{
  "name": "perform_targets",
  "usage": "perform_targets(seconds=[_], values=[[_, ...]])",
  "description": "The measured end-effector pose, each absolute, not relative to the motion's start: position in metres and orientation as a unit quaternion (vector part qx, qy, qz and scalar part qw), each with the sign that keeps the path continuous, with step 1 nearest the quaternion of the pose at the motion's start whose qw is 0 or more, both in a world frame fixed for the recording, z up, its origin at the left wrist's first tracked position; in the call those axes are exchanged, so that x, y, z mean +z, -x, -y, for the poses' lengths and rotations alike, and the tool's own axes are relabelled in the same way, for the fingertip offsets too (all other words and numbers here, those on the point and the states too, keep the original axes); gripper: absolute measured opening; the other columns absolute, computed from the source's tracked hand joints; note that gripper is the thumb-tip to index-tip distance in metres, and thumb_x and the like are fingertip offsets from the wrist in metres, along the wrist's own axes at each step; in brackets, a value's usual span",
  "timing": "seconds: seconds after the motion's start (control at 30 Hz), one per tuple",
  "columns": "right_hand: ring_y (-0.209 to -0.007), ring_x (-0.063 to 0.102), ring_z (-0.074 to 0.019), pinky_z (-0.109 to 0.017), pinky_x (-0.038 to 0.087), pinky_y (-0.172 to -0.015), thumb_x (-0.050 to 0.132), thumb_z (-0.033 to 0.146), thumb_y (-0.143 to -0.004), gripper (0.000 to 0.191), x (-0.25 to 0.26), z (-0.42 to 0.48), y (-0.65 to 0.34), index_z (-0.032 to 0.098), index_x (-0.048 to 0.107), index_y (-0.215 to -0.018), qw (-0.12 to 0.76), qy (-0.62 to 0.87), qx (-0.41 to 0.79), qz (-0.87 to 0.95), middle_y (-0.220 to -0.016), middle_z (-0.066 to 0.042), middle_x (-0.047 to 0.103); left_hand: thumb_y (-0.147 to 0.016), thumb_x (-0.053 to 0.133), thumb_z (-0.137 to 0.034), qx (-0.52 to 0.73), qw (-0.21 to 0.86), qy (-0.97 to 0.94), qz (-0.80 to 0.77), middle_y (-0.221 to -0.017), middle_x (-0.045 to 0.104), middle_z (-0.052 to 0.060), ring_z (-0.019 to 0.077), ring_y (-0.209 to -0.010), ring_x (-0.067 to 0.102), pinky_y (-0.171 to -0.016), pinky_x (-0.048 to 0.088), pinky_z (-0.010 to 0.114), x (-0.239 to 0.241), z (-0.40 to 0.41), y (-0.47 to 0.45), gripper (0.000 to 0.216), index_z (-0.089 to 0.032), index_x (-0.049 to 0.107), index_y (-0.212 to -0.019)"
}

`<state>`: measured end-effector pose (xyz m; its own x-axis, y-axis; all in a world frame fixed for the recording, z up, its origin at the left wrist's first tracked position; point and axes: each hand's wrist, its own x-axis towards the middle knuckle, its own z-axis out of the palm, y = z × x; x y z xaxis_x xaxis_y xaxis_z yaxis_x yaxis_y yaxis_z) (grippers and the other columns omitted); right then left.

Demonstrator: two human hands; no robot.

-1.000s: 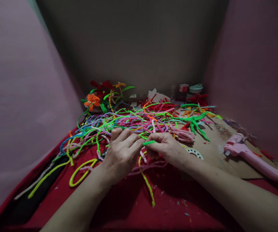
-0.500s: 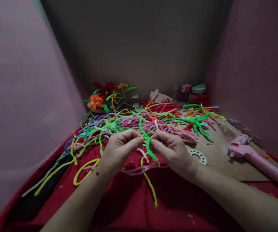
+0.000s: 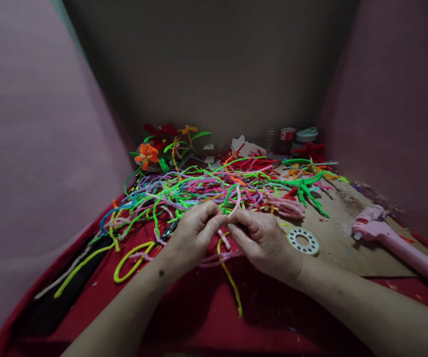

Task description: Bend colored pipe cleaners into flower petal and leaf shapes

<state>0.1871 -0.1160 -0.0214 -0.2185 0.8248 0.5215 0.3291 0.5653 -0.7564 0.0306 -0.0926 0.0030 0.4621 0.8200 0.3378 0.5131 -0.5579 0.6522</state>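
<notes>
My left hand [image 3: 195, 233] and my right hand [image 3: 264, 243] meet in the middle, thumbs and forefingers pinched close together. Between their fingertips is a fuzzy bright green pipe cleaner [image 3: 228, 197]; its upper part curves up above the fingers, and the rest is hidden by them. Just behind the hands lies a tangled heap of pipe cleaners [image 3: 199, 186] in many colours. Under the hands a yellow pipe cleaner [image 3: 232, 285] and pale pink strands [image 3: 217, 259] rest on the red cloth [image 3: 199, 312].
A pink glue gun [image 3: 392, 238] lies on the brown board [image 3: 340, 248] at right, near a white ring with holes [image 3: 303, 241]. Fuzzy flowers [image 3: 147, 156] stand at back left. A lidded container [image 3: 306, 136] is at the back. A yellow loop [image 3: 119, 272] lies left.
The green pipe cleaner no longer hangs down below my fingers; only its upper part shows. Both hands have drawn closer together, the left moving slightly right.
</notes>
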Motion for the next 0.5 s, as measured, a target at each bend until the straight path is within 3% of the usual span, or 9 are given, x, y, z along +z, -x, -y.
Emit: perform_targets(seconds=[0.17,0.27,0.4,0.5], values=[[-0.05,0.048,-0.009,-0.023,0.04,-0.051,0.049,0.029,-0.081,0.021,-0.02,0.108,-0.188,0.015,0.054,-0.067,0.455,0.351,0.552,0.604,-0.059,0.0,0.057,-0.084,0.045,-0.026,0.352,0.327,-0.765,-0.429,-0.063,0.04,-0.004,0.0088,-0.059,0.037,-0.056,0.033,0.021,0.006,0.091,-0.028,0.019,-0.017,0.044,-0.068],[-0.047,0.052,-0.0095,-0.024,0.042,-0.051,0.053,0.032,-0.08,0.021,-0.022,0.103,-0.19,0.015,0.054,-0.069,0.442,0.322,0.642,0.538,-0.06,-0.002,0.061,-0.082,0.047,-0.027,0.375,0.333,-0.743,-0.443,-0.062,0.041,-0.004,0.008,-0.057,0.037,-0.055,0.032,0.021,0.008,0.09,-0.027,0.017,-0.016,0.046,-0.069],[-0.044,0.051,-0.0092,-0.022,0.04,-0.046,0.054,0.03,-0.079,0.018,-0.022,0.103,-0.19,0.015,0.054,-0.069,0.466,0.364,0.596,0.544,-0.058,0.0,0.06,-0.08,0.052,-0.028,0.377,0.362,-0.725,-0.449,-0.062,0.045,-0.004,0.0075,-0.058,0.039,-0.055,0.032,0.02,0.011,0.09,-0.026,0.017,-0.015,0.051,-0.069],[-0.048,0.05,-0.0089,-0.021,0.04,-0.049,0.053,0.024,-0.08,0.015,-0.023,0.106,-0.19,0.016,0.056,-0.068,0.488,0.398,0.459,0.627,-0.056,0.001,0.057,-0.078,0.054,-0.029,0.358,0.422,-0.706,-0.443,-0.06,0.045,-0.004,0.0072,-0.057,0.039,-0.054,0.032,0.019,0.014,0.088,-0.025,0.02,-0.014,0.052,-0.065]])
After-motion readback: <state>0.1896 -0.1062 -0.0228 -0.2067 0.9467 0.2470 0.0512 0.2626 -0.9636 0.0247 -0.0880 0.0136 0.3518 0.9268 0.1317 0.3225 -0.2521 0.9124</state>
